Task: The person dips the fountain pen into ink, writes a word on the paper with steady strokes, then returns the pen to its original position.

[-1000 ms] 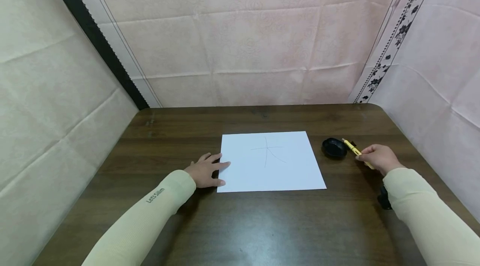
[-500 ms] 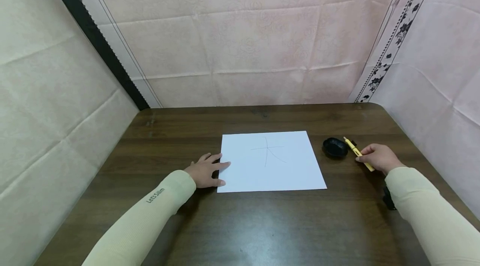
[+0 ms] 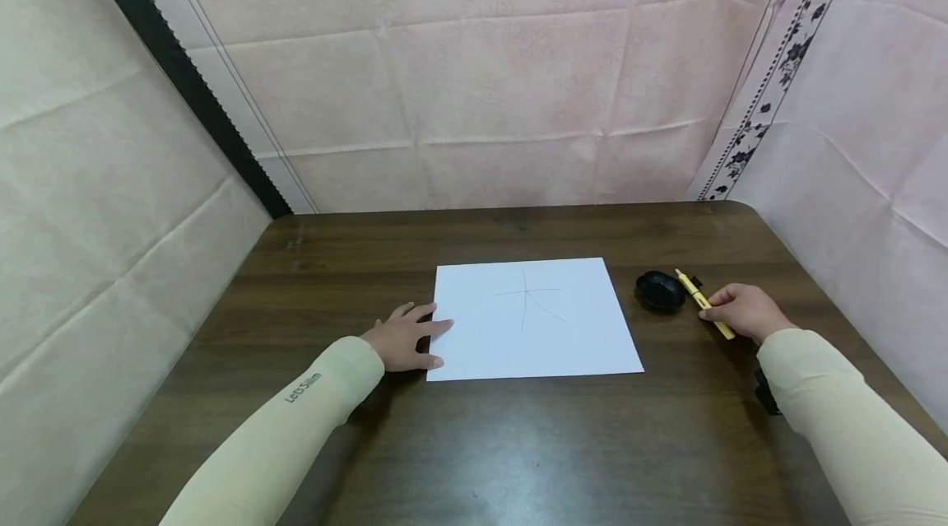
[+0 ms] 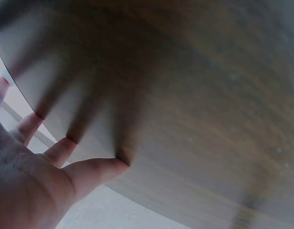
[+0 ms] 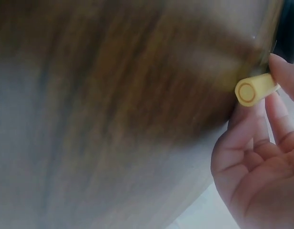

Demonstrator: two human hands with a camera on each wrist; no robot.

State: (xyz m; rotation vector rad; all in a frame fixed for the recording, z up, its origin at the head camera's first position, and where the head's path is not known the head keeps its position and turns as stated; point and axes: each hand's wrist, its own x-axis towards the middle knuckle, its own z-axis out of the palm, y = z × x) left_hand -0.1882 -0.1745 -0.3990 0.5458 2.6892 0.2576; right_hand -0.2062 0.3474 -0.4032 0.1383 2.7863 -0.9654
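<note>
A white sheet of paper (image 3: 548, 341) with a few thin drawn lines lies on the brown wooden table. My left hand (image 3: 402, 342) rests at its left edge, fingers spread, with the index finger and thumb over the paper. In the left wrist view the fingertips of this hand (image 4: 32, 181) meet the table side by side. To the right of the paper, my right hand (image 3: 748, 312) pinches a slim yellow pen (image 3: 696, 293) between thumb and fingers. Its tip points away and to the left, beside a black dish (image 3: 660, 291). The pen's round end (image 5: 247, 93) faces the right wrist camera.
A small black piece (image 3: 696, 282) lies just behind the pen, close to the dish. Pale cloth walls (image 3: 511, 98) enclose the table (image 3: 518, 444) at the back and both sides.
My right forearm has shifted very slightly to the right, with the pen still pinched beside the dish. The left hand stays on the paper's edge.
</note>
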